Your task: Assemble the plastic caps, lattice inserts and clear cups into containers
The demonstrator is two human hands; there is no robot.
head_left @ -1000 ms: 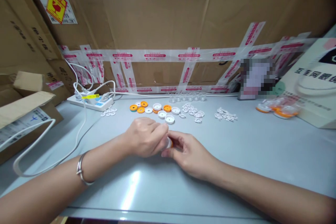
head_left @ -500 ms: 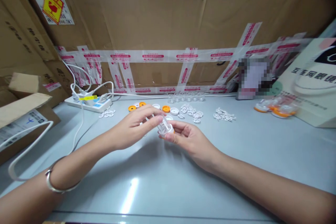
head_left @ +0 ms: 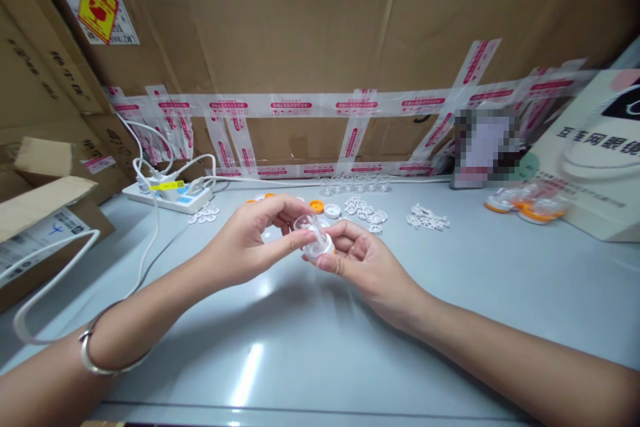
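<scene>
My left hand [head_left: 250, 240] pinches a small clear plastic cup [head_left: 303, 221] between thumb and fingers. Just below it, a round white base [head_left: 319, 252] with a bit of orange at its edge sits in the grip of my right hand [head_left: 369, 263]. The clear cup tilts over the base; whether the two are joined I cannot tell. Behind my hands on the table lie an orange ring-shaped part [head_left: 317, 207], a white round part [head_left: 332, 211] and several white spoked discs [head_left: 367, 209]. My left fingers partly cover more orange and white parts.
Clear cups [head_left: 355, 184] stand in a row at the back. Thin white pieces [head_left: 427, 218] lie to the right, near orange-based clear units [head_left: 543, 208]. At left are a power strip [head_left: 170, 197] with cables, small white discs [head_left: 203, 215] and an open carton [head_left: 45, 233]. Cardboard closes off the back.
My left hand's fingers have curled more around the clear cup, which now tilts and shows its round rim toward me. The right hand stays nearly in place with the base.
</scene>
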